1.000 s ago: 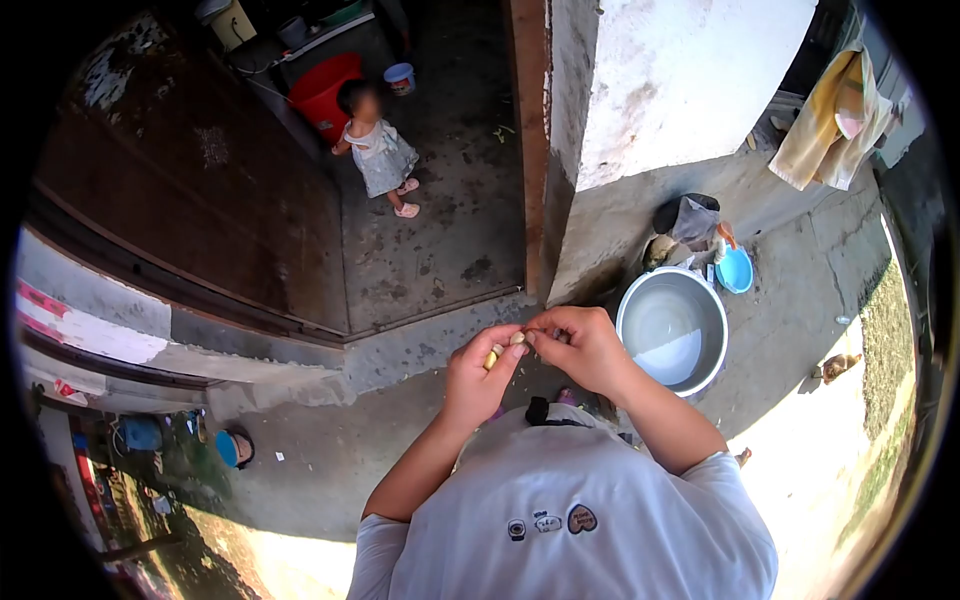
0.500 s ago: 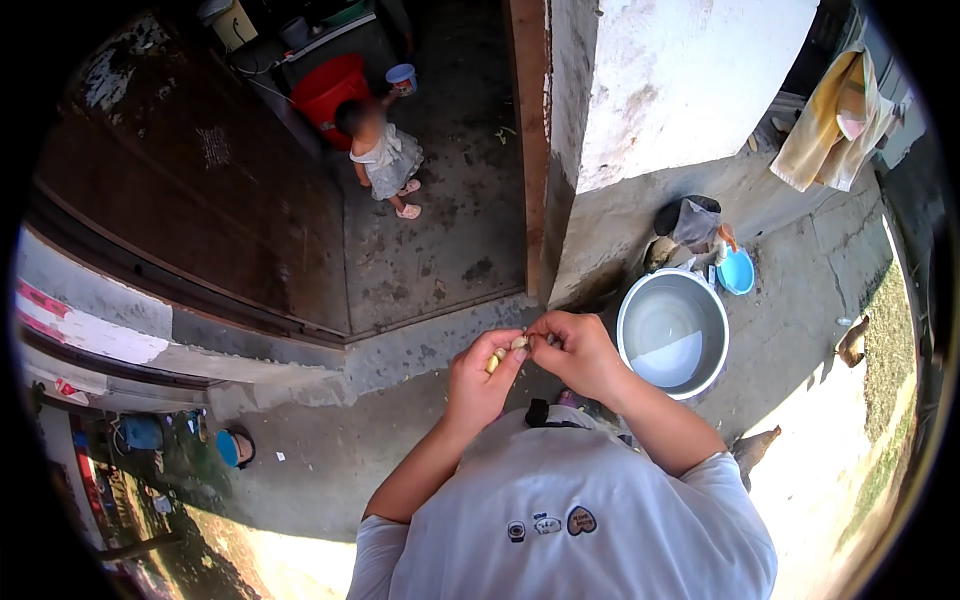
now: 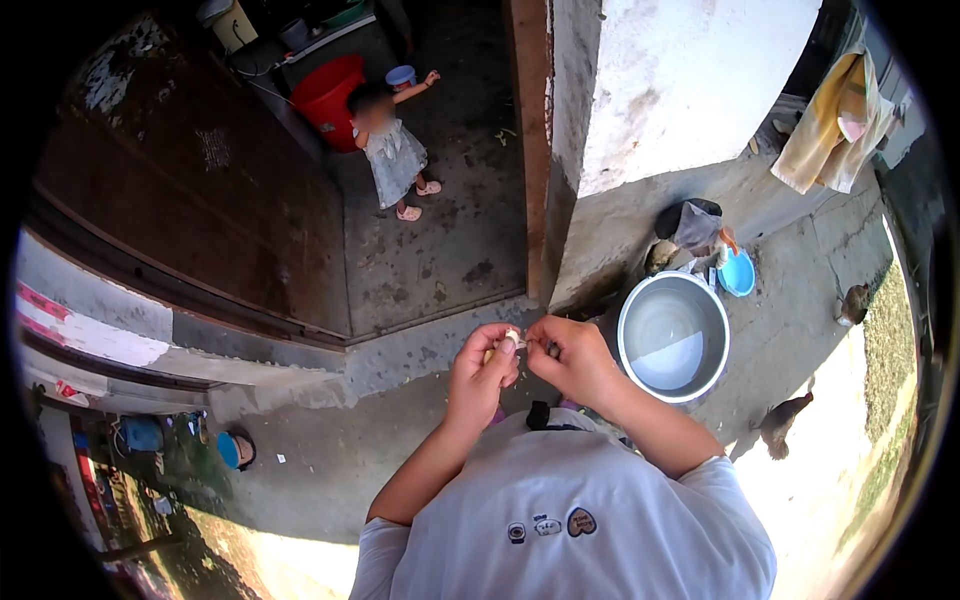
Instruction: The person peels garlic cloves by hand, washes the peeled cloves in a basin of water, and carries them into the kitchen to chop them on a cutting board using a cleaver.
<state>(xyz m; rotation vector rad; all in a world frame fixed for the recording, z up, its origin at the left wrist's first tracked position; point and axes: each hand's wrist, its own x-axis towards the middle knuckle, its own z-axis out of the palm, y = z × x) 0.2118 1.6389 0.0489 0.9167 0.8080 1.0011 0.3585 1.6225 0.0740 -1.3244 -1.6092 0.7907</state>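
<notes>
Between the thumb and forefinger of my left hand I grasp a pale piece, small, whitish and smooth like a clove, in the middle of the frame. A yellowish piece shows in the curl of the same hand, mostly covered by my fingers. My right hand is bent inward just beside it, thumb and forefinger drawn together at the pale piece's right end; whether they grip it or only touch it, I cannot tell. Something greyish sits within that hand's curl, too small to make out.

Above my hands runs the door sill, with the wall corner to its right. The metal basin of water stands close by my right forearm, its rim the nearest edge on that side. Bare concrete floor opens out at left of centre, below the sill.

Half a second ago more of the yellowish piece showed in my left hand; now my fingers hide most of it. In the upper left, the person in a pale dress now stretches an arm to the right, past the small bucket. The dark bird at lower right has moved up and rightward, out from beside my sleeve.
</notes>
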